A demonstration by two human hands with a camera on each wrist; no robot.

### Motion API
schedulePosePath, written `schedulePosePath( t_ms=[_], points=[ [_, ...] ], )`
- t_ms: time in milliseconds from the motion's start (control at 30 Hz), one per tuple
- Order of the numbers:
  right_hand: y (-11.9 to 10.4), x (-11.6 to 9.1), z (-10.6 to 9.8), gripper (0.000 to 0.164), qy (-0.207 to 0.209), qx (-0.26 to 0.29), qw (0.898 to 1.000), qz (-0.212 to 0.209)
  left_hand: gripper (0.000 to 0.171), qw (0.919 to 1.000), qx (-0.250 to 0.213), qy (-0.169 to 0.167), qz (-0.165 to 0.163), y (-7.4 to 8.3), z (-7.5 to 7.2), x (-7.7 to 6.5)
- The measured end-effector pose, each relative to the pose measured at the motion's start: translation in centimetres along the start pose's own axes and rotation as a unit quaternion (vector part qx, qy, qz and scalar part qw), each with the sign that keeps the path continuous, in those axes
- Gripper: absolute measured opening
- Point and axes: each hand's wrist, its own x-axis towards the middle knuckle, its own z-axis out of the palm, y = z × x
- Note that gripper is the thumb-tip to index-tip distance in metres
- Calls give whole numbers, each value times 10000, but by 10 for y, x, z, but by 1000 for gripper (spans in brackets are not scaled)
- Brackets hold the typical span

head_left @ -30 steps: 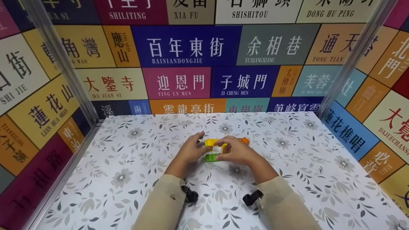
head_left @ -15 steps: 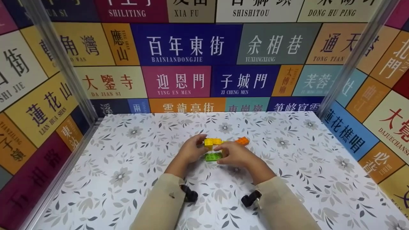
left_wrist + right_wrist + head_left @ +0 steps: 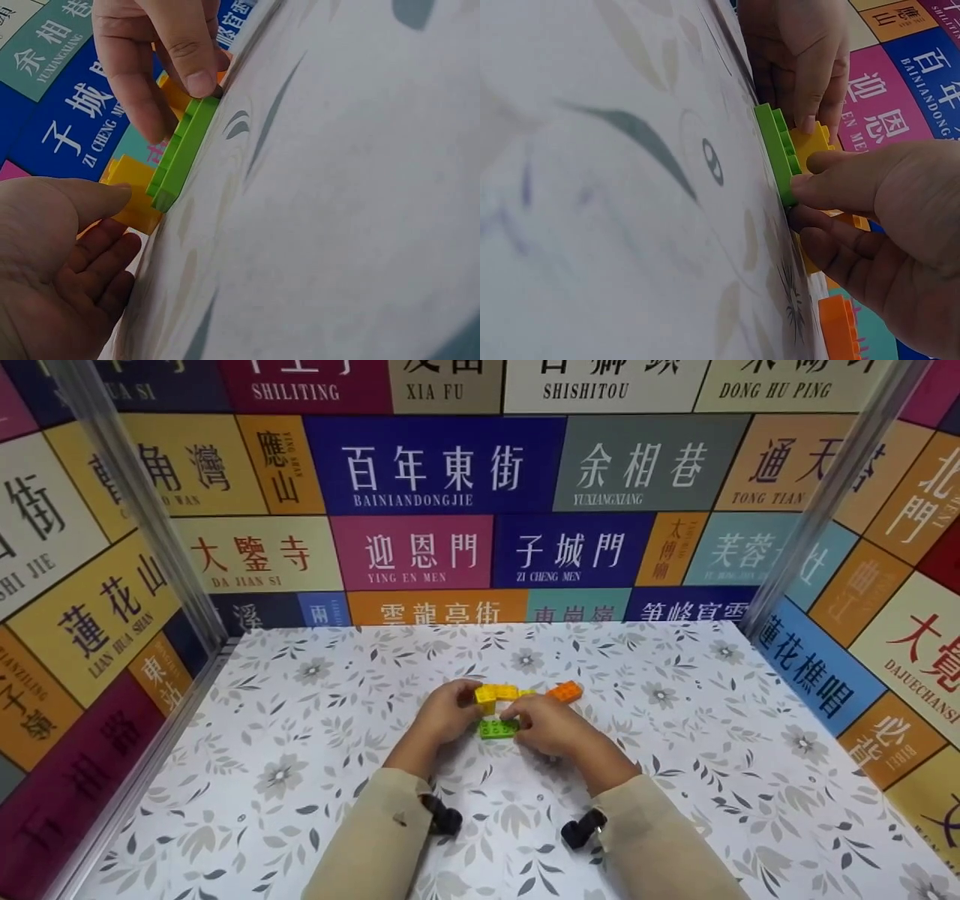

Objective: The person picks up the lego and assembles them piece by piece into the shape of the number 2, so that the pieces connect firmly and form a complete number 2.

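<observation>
A green toy brick (image 3: pixel 496 729) with studs on top lies on the table between the two hands. Behind it stands a yellow brick (image 3: pixel 487 694), with another yellow brick (image 3: pixel 508 691) joining it to the right. My left hand (image 3: pixel 446 714) holds the left yellow brick, its thumb on the near face. At the green brick's right end, my right hand (image 3: pixel 551 725) pinches it; in the right wrist view that thumb (image 3: pixel 810 187) presses the end. More yellow shows behind the right hand, partly hidden.
An orange brick (image 3: pixel 564 691) lies just beyond the right hand. The table (image 3: pixel 300 825) has a white cloth with grey leaves and flowers. Walls of coloured panels with writing (image 3: pixel 435 465) stand behind and at both sides, with clear corner posts.
My right hand has drawn back from over the yellow bricks, and its fingers have closed in on the green brick's right end. More of the yellow bricks shows. The left hand stays at the yellow brick.
</observation>
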Motion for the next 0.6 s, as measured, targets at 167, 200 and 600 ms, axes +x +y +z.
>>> schedulePosePath(
  t_ms=[167, 200, 600],
  points=[
    [-4, -1, 0, 34, 19, -83, 10000, 37, 41, 9995, -289, 56, -86, 2, -5, -4],
    [-4, -1, 0, 33, 23, -84, 10000, 16, 41, 9993, -355, 59, -105, 2, -6, -5],
    [-15, -1, 7, 30, 16, -88, 9999, -60, 37, 9954, -872, 129, -375, 1, -27, -14]
  ],
)
